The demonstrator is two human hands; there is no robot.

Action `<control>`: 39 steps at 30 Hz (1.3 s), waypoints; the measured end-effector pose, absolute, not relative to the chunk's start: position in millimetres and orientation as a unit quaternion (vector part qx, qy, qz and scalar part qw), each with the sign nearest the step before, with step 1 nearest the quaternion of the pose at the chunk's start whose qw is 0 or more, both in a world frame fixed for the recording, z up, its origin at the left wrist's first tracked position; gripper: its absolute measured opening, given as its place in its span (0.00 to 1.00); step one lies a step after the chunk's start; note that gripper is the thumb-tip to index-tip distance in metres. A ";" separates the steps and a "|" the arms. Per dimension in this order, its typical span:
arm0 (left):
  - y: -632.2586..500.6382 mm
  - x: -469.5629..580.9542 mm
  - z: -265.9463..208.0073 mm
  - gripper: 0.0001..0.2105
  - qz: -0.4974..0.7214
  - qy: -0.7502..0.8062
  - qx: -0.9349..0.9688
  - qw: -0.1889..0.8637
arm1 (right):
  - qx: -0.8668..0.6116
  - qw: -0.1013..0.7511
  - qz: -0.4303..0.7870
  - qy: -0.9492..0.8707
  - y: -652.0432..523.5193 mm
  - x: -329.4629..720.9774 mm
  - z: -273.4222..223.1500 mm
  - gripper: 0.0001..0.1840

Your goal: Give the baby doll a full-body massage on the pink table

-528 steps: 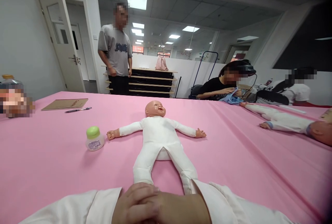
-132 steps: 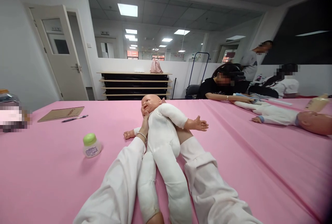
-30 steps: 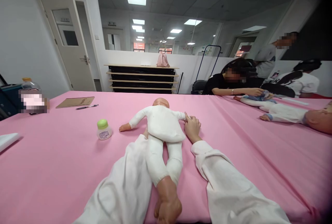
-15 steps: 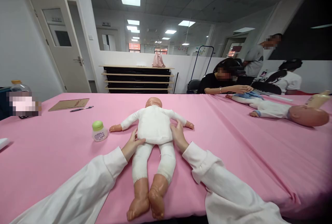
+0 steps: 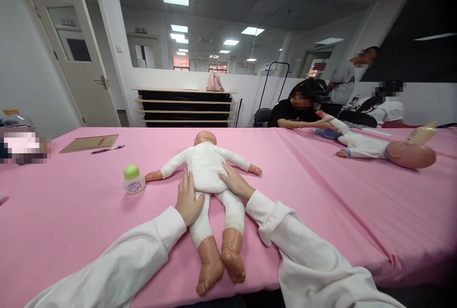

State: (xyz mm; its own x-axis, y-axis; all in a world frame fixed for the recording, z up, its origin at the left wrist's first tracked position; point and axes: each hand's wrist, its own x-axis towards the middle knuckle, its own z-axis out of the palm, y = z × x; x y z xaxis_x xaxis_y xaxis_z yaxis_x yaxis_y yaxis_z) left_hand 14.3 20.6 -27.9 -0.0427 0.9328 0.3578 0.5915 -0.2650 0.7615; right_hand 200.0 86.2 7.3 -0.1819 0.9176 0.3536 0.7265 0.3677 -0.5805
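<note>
A baby doll (image 5: 207,167) with a white cloth body lies stretched out on the pink-covered table, its head away from me and its bare feet toward me. Its arms are spread to both sides, and its face does not show. My left hand (image 5: 189,199) rests along the doll's left-hand side in the picture, fingers stretched out and thumb over the hip. Across the lower torso on the other side lies my right hand (image 5: 235,182), open, its fingers flat on the white cloth. Beside the doll's outstretched arm stands a small bottle with a green cap (image 5: 134,179).
A brown notebook (image 5: 89,143) and a pen (image 5: 108,149) lie at the far left. Toward the right, a co-worker (image 5: 296,105) handles a second doll (image 5: 367,145), near a cream-coloured bottle (image 5: 423,134). The pink tablecloth (image 5: 321,193) has raised folds on the right.
The doll's legs have swung to the right. My left hand has flattened along its side, and my right hand has moved from the side edge onto the torso. The co-worker now lifts the second doll's leg.
</note>
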 end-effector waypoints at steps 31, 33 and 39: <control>113.4 41.0 15.0 0.24 0.273 0.640 0.717 0.044 | -0.625 0.387 0.203 -0.646 189.3 131.8 65.7 0.46; 111.8 44.0 16.0 0.24 0.271 0.629 0.728 0.032 | -0.638 0.384 0.229 -0.627 204.6 120.4 76.1 0.54; 115.0 46.4 16.2 0.24 0.276 0.612 0.740 0.047 | -0.659 0.366 0.243 -0.611 225.9 107.2 76.4 0.55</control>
